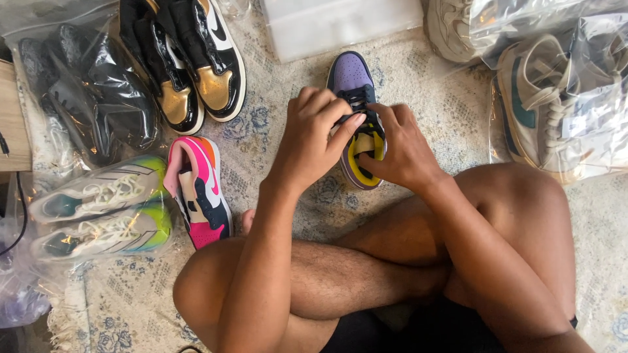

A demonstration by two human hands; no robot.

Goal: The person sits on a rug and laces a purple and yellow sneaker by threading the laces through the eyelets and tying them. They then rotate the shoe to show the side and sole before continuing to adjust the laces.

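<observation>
Purple sneaker (pixel 351 78) on the patterned rug (pixel 418 85), laces in hand

Both hands work at its black laces (pixel 356 99): the left hand (pixel 314 134) curls closed over the tongue, the right hand (pixel 400 147) pinches near the yellow collar. Lacing looks unfinished near the top. Its pink mate (pixel 198 189) lies untouched, well to the left.

Head view. Left hand (pixel 314 134) and right hand (pixel 399 153) grip the black laces of a purple-and-yellow sneaker (pixel 350 75) at frame centre on a patterned rug (pixel 275 137); pink-and-navy sneaker (pixel 199 189) lies centre-left.
</observation>
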